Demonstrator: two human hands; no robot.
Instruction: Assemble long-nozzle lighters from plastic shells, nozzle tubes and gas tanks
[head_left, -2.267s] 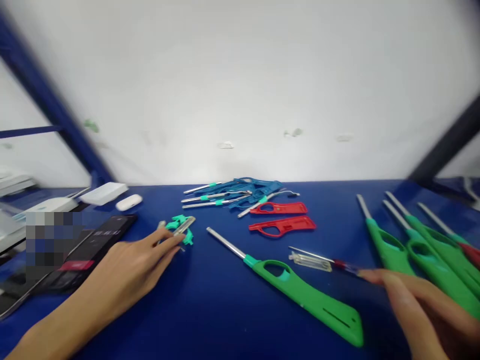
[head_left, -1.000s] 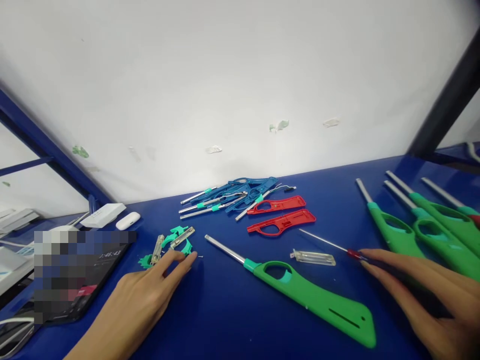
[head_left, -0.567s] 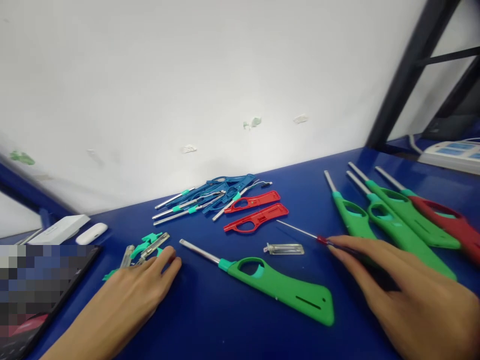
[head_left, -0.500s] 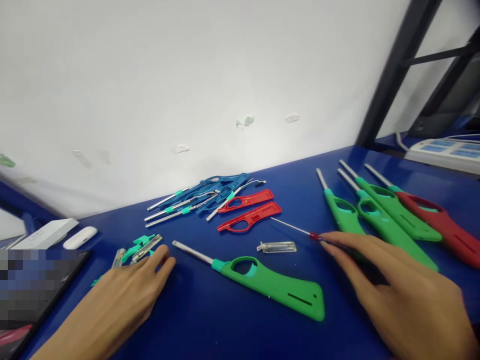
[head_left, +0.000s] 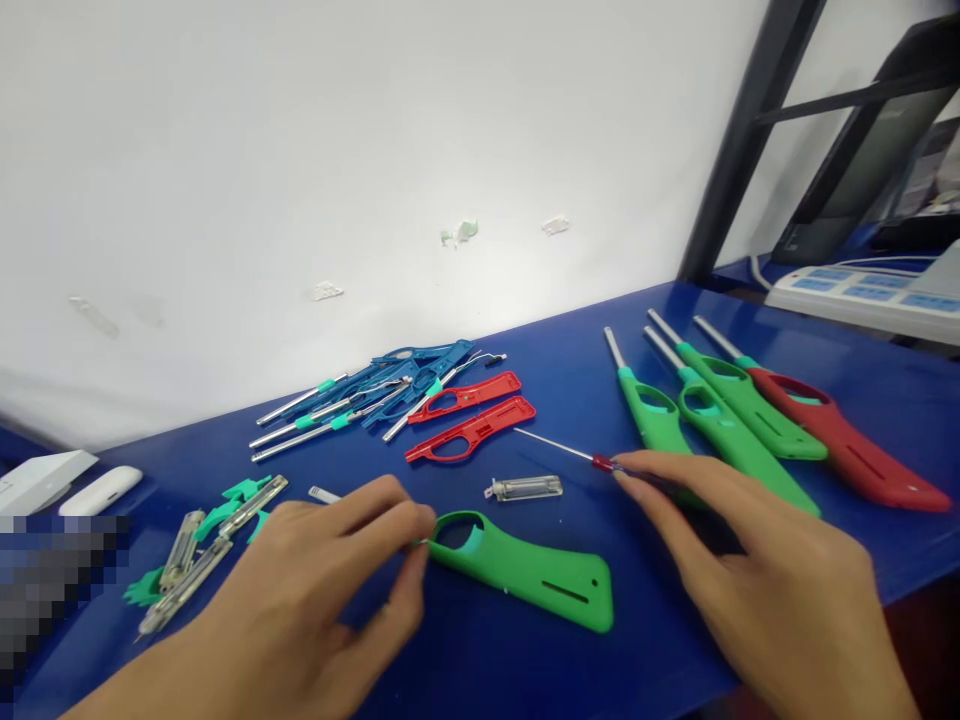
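Note:
My left hand [head_left: 337,590] has its thumb and fingers closed around the neck of a green lighter [head_left: 547,575], which lies on the table in front of me. The lighter's metal tube is mostly hidden behind the fingers. In my right hand [head_left: 750,560] is a thin screwdriver [head_left: 555,445] with a red collar, its shaft pointing left toward a red casing half [head_left: 472,430]. Between the hands, just beyond the green lighter, lies a clear fuel tank [head_left: 525,488]. More clear tanks [head_left: 184,585] and teal plastic pieces [head_left: 217,520] lie left of my left hand.
Several whole lighters, green [head_left: 731,450] and red [head_left: 847,440], lie at the right. Blue casings [head_left: 427,365] and metal tubes [head_left: 300,435] are piled near the wall. A power strip [head_left: 862,295] stands at the far right, a white case [head_left: 101,490] at the left.
My left hand has moved right, from beside the clear tanks and teal pieces to the green lighter's neck. My right hand still holds the screwdriver. The view has shifted slightly right.

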